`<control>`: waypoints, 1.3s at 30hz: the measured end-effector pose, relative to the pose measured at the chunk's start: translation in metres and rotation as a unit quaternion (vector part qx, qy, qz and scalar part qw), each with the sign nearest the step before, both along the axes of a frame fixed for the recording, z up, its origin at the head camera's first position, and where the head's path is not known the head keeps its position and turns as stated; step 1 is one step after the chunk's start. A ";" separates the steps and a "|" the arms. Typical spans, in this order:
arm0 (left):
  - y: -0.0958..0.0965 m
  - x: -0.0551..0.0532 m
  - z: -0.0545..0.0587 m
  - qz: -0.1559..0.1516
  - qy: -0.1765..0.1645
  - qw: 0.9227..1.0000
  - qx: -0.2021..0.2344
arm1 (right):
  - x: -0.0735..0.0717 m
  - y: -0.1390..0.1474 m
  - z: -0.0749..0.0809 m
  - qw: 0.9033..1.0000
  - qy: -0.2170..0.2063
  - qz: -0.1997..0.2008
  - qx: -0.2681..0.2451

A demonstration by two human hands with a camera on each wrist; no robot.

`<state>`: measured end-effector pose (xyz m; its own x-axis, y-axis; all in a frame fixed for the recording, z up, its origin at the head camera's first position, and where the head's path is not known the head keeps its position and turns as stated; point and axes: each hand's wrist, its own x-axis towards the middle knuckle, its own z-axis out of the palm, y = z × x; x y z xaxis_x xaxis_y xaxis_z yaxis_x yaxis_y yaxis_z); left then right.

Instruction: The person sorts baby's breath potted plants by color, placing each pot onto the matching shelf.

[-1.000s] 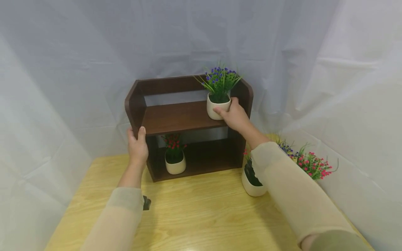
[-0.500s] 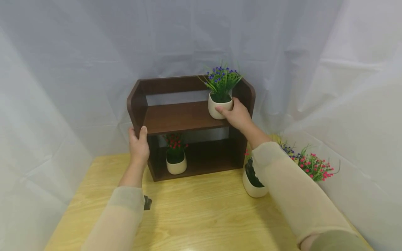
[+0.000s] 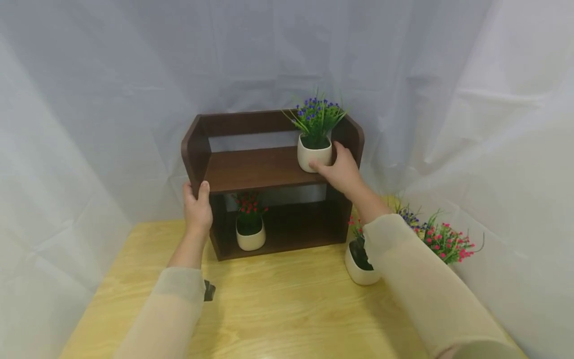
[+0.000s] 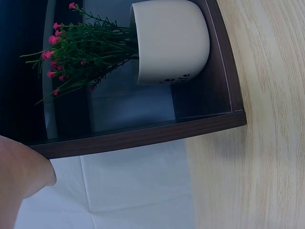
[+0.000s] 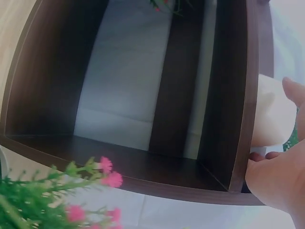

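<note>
On the upper board of a dark brown two-tier shelf (image 3: 251,167), a white pot of blue-purple flowers (image 3: 315,149) stands upright near the right side panel. My right hand (image 3: 343,169) is around the pot's right side. Its thumb overlaps the pot's lower front, and the right wrist view shows a small gap between the fingers (image 5: 257,156) and the pot (image 5: 274,112). My left hand (image 3: 197,209) grips the front edge of the left side panel, thumb in front. On the lower tier at left sits a white pot of red flowers (image 3: 251,237).
Another white flowerpot (image 3: 360,267) stands on the wooden table (image 3: 269,309) right of the shelf, partly behind my right sleeve. Pink flowers (image 3: 448,242) and more blue ones show beyond that sleeve. A small black object (image 3: 209,290) shows beside my left sleeve. White sheeting surrounds the table.
My right hand has loosened and shifted slightly down and right at the blue-purple flowerpot, which stays on the upper board. My left hand keeps its place on the side panel.
</note>
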<state>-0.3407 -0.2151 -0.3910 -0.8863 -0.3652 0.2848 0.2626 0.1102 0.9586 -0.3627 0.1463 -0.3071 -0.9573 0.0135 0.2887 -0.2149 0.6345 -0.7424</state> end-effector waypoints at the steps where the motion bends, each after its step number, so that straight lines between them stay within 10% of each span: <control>1: 0.000 0.000 0.000 0.000 -0.002 1.000 -0.002 | 0.002 0.001 -0.002 1.000 0.000 0.003 -0.006; 14: -0.003 -0.001 -0.001 -0.006 -0.001 1.000 0.006 | 0.058 0.013 -0.005 0.994 0.037 0.052 -0.086; 39: -0.009 0.001 0.001 -0.005 -0.012 1.000 -0.005 | 0.138 0.080 -0.048 0.994 -0.032 -0.014 -0.101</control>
